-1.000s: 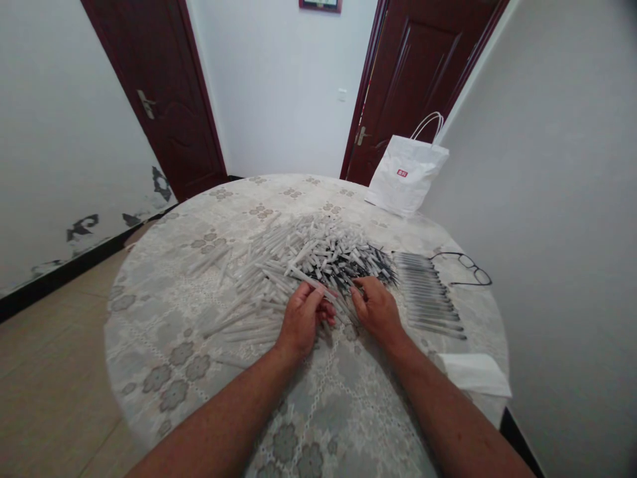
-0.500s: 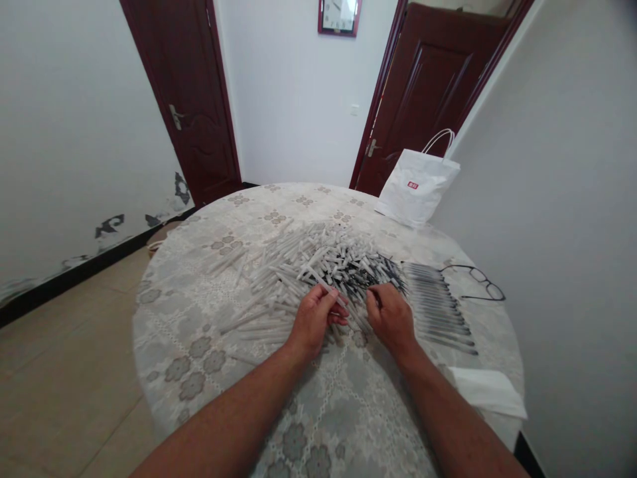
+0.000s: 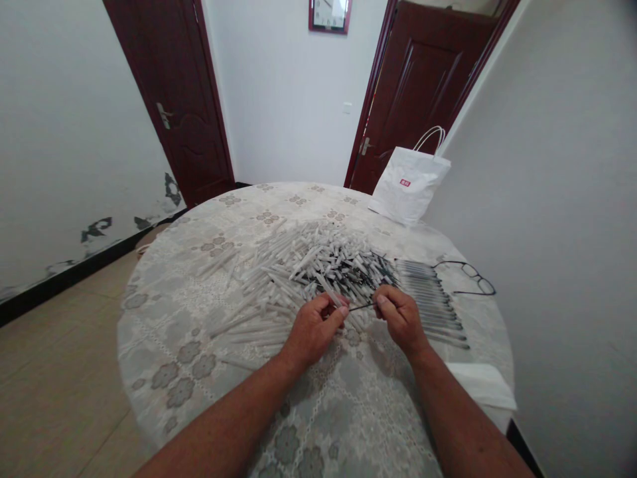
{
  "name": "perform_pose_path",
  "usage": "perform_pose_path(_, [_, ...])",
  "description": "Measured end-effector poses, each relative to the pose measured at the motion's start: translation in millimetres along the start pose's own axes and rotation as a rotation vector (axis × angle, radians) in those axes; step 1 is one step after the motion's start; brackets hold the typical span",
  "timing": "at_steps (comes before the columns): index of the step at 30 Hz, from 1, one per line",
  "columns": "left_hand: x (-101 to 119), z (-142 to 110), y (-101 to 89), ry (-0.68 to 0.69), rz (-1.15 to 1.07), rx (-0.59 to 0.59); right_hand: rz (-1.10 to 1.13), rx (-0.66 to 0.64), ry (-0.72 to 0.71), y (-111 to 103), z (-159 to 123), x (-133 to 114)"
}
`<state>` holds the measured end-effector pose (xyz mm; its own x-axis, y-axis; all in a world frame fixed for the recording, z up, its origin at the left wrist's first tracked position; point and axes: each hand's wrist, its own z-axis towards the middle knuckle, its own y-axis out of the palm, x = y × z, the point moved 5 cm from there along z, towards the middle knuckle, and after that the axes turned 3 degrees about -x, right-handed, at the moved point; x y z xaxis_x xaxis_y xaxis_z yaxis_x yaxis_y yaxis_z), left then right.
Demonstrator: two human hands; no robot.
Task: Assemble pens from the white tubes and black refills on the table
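Observation:
My left hand (image 3: 314, 330) is closed around a whitish translucent pen barrel (image 3: 328, 290), whose far end points up and away over the pile. Between the fingers of my right hand (image 3: 399, 317) is a thin dark pen refill (image 3: 361, 307), which reaches across to my left fingertips. Whether its tip is inside anything there is hidden by the fingers. Just beyond both hands lies a heap of loose pale barrels (image 3: 271, 272), with short whitish and black pen parts (image 3: 355, 271) mixed in on its right side. Right of my right hand, several dark-cored pens (image 3: 428, 302) lie in a neat row.
Eyeglasses (image 3: 470, 271) rest beyond the row, near the right edge of the round table (image 3: 169, 318) with its patterned cloth. A white paper bag (image 3: 411, 182) stands at the back right. Folded white paper (image 3: 482, 385) lies by my right forearm.
My right hand has come up from the table beside the pile, and the dark refill now shows stretched between both hands. My left hand has turned slightly, its barrel pointing more steeply away.

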<state>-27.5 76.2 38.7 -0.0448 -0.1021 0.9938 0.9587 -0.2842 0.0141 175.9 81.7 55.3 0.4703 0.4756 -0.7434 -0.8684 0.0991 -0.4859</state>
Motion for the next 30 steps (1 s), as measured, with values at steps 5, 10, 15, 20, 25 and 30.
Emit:
perform_pose_path(5, [-7.7, -2.0, 14.6, -0.067, -0.014, -0.235, 0.065, -0.082, 0.042, 13.6, 0.9, -4.1])
perform_pose_path(10, [-16.8, -8.2, 29.0, -0.15, -0.191, -0.431, 0.06, -0.182, 0.083, 35.4, -1.4, -9.2])
perform_pose_path(15, [-12.9, 5.0, 8.5, -0.076, -0.449, -0.1, 0.232, -0.13, 0.143, 38.4, -5.0, -5.1])
perform_pose_path(20, [-14.5, 15.7, -16.5, -0.042, -0.548, 0.186, 0.116, -0.105, 0.134, 40.5, -4.0, -1.9])
perform_pose_path(25, [-15.7, 16.9, -15.8, -0.045, -0.568, 0.173, 0.077, -0.054, 0.158, 43.9, -1.4, 4.5])
perform_pose_path(30, [-16.3, 17.2, -13.7, -0.051, -0.572, 0.149, 0.19, 0.019, 0.24, 39.1, -0.4, 7.9])
